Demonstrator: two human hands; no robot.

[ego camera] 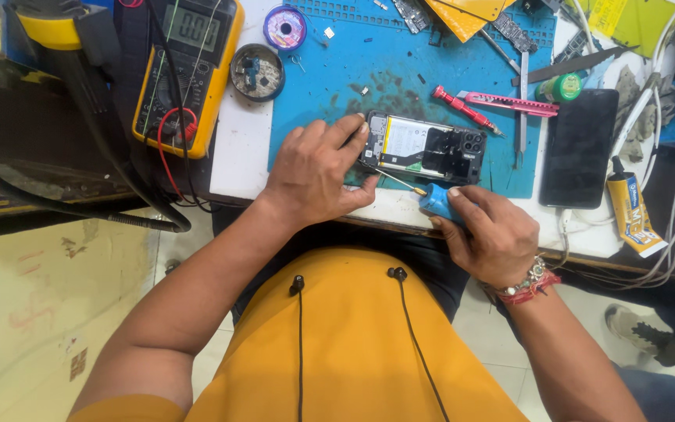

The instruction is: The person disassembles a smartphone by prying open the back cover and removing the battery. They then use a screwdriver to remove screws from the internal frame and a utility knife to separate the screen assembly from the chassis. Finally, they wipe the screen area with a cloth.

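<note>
An opened black phone (431, 148) with its back cover off lies on a blue work mat (330, 78), battery and camera block showing. My left hand (314, 172) presses on the phone's left end, fingers curled over its edge. My right hand (490, 230) grips a blue-handled screwdriver (436, 200). Its thin shaft points left toward the phone's lower left corner, near my left thumb.
A yellow multimeter (189, 66) with red and black leads sits at the left. A red screwdriver (462, 109), a pink utility knife (509, 101), tweezers (523, 109), a second dark phone (580, 148), a glue tube (630, 211), a solder spool (284, 27) and a round tin (257, 72) surround the mat.
</note>
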